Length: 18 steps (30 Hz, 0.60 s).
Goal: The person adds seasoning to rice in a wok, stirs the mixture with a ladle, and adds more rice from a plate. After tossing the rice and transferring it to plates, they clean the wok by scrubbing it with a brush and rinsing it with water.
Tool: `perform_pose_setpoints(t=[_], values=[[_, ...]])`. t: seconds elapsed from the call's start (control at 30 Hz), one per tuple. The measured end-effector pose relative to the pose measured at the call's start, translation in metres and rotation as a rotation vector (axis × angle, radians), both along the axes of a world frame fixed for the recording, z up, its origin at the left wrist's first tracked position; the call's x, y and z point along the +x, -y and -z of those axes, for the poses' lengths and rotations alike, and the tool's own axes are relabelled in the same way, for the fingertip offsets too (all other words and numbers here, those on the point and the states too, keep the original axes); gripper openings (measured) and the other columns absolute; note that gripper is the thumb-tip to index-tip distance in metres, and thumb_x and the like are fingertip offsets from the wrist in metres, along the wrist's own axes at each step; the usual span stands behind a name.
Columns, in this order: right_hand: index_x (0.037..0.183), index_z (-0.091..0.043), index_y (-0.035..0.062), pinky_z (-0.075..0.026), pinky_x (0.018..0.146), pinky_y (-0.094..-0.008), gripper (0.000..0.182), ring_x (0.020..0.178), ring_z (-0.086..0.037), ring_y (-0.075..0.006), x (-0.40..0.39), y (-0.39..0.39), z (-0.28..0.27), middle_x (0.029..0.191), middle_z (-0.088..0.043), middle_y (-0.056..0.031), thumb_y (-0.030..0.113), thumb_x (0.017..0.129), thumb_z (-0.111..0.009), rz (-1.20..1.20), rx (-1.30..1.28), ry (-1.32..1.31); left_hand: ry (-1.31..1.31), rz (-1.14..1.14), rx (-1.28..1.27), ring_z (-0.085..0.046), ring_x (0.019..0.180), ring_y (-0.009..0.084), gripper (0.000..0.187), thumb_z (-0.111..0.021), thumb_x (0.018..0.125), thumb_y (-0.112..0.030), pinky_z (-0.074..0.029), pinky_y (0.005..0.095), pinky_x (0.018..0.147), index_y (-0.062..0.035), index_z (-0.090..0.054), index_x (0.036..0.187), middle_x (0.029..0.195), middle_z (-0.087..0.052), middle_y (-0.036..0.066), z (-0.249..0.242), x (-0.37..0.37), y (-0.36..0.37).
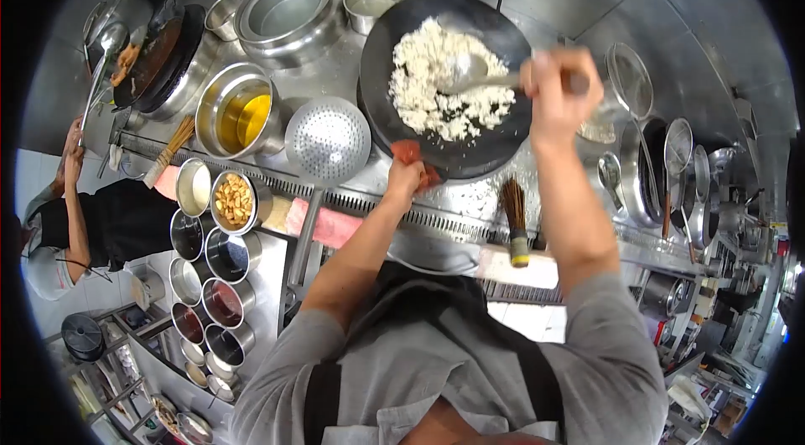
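A dark wok (457,162) sits on the steel range, holding a spread of loose white grains that look like rice (419,55). My right hand (560,97), slightly blurred, is closed around the handle of a ladle (470,72). The ladle's bowl rests among the grains. At the wok's near left edge, my left hand (406,178) grips a folded red cloth (407,150) against the rim. What the cloth covers there is hidden.
Left of the wok lie a perforated strainer (328,139) and a pot of yellow oil (246,118). Several ingredient containers (226,302) stand at lower left. A bamboo brush (515,214) lies near the front edge. Another person (75,227) works at far left.
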State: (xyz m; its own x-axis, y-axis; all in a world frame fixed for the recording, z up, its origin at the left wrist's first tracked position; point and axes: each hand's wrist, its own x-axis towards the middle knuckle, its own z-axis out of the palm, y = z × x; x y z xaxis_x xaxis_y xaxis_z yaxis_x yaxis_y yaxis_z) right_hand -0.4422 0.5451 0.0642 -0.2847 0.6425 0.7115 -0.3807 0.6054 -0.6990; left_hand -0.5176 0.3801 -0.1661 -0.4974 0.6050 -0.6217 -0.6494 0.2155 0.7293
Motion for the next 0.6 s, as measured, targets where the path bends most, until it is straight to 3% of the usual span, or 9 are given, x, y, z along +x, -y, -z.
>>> perform_pose_setpoints(t=[0.07,0.2,0.27,0.33,0.37,0.4,0.47,0.53,0.6], values=[[0.071,-0.054,-0.0002,-0.037,0.044,-0.0230,0.016,0.047,-0.049,-0.0098,-0.011,0.002,-0.031,0.059,-0.057,-0.0054,-0.001,0.079,-0.068,-0.103,-0.111,-0.044,-0.019,0.034,0.017,-0.046,0.044,0.0125,0.016,-0.045,0.073,-0.001,-0.033,0.0284,0.036,-0.0023,-0.054,0.086,0.067,-0.062,0.012,-0.003,0.000,0.002],[0.072,-0.051,-0.0012,-0.034,0.038,-0.0268,0.015,0.043,-0.045,-0.0120,0.012,0.015,-0.096,0.055,-0.051,-0.0083,-0.006,0.082,-0.061,-0.349,0.059,-0.188,-0.020,-0.020,0.045,-0.046,0.044,0.0121,0.015,-0.044,0.072,-0.001,-0.033,0.0291,0.035,-0.0021,-0.051,0.085,0.065,-0.061,0.012,0.004,-0.002,0.001],[0.071,-0.054,-0.0006,-0.036,0.042,-0.0260,0.014,0.044,-0.047,-0.0133,0.012,0.022,-0.089,0.057,-0.054,-0.0087,-0.003,0.080,-0.064,-0.463,-0.002,-0.232,-0.006,-0.054,0.036,-0.047,0.044,0.0121,0.017,-0.044,0.072,0.000,-0.033,0.0291,0.035,-0.0018,-0.050,0.087,0.065,-0.061,0.012,0.002,0.000,0.000],[0.068,-0.056,0.0008,-0.041,0.048,-0.0254,0.015,0.049,-0.053,-0.0140,-0.022,0.013,-0.004,0.061,-0.059,-0.0068,0.000,0.077,-0.067,-0.137,0.085,0.012,0.007,-0.073,0.027,-0.047,0.045,0.0122,0.018,-0.043,0.072,0.000,-0.034,0.0290,0.035,-0.0014,-0.049,0.089,0.066,-0.061,0.012,-0.001,0.003,-0.001],[0.066,-0.057,0.0014,-0.042,0.052,-0.0247,0.016,0.052,-0.055,-0.0126,-0.025,0.015,-0.007,0.063,-0.061,-0.0052,0.001,0.076,-0.069,-0.084,0.205,0.124,-0.012,-0.107,0.027,-0.048,0.045,0.0122,0.019,-0.043,0.072,0.000,-0.034,0.0287,0.035,-0.0017,-0.049,0.091,0.066,-0.061,0.012,-0.002,0.008,-0.001],[0.064,-0.057,0.0019,-0.044,0.055,-0.0241,0.017,0.056,-0.057,-0.0112,-0.029,0.015,-0.015,0.065,-0.063,-0.0036,0.001,0.075,-0.070,-0.039,0.331,0.227,-0.039,-0.150,0.034,-0.048,0.045,0.0122,0.021,-0.043,0.072,0.001,-0.034,0.0284,0.035,-0.0020,-0.048,0.092,0.066,-0.061,0.012,-0.004,0.007,-0.003],[0.065,-0.057,0.0008,-0.045,0.055,-0.0244,0.016,0.057,-0.057,-0.0102,-0.028,0.009,-0.041,0.064,-0.062,-0.0019,0.000,0.074,-0.071,0.024,0.198,0.285,-0.044,-0.145,0.002,-0.047,0.045,0.0121,0.022,-0.043,0.072,0.001,-0.033,0.0278,0.035,-0.0021,-0.048,0.094,0.066,-0.061,0.011,-0.007,0.008,0.002],[0.069,-0.059,0.0024,-0.042,0.047,-0.0245,0.014,0.050,-0.053,-0.0124,-0.008,-0.004,-0.080,0.057,-0.056,-0.0038,-0.001,0.077,-0.071,-0.017,-0.004,0.101,-0.041,-0.143,-0.022,-0.046,0.045,0.0119,0.024,-0.042,0.073,0.001,-0.033,0.0272,0.035,-0.0023,-0.047,0.096,0.066,-0.061,0.011,-0.010,0.007,-0.002],[0.071,-0.055,0.0013,-0.036,0.041,-0.0267,0.014,0.046,-0.047,-0.0116,0.025,-0.012,-0.124,0.055,-0.052,-0.0057,0.001,0.080,-0.066,-0.092,0.040,-0.057,-0.061,-0.077,0.042,-0.045,0.045,0.0120,0.024,-0.043,0.073,0.000,-0.033,0.0278,0.036,-0.0027,-0.049,0.096,0.067,-0.061,0.010,-0.012,0.002,0.000]])
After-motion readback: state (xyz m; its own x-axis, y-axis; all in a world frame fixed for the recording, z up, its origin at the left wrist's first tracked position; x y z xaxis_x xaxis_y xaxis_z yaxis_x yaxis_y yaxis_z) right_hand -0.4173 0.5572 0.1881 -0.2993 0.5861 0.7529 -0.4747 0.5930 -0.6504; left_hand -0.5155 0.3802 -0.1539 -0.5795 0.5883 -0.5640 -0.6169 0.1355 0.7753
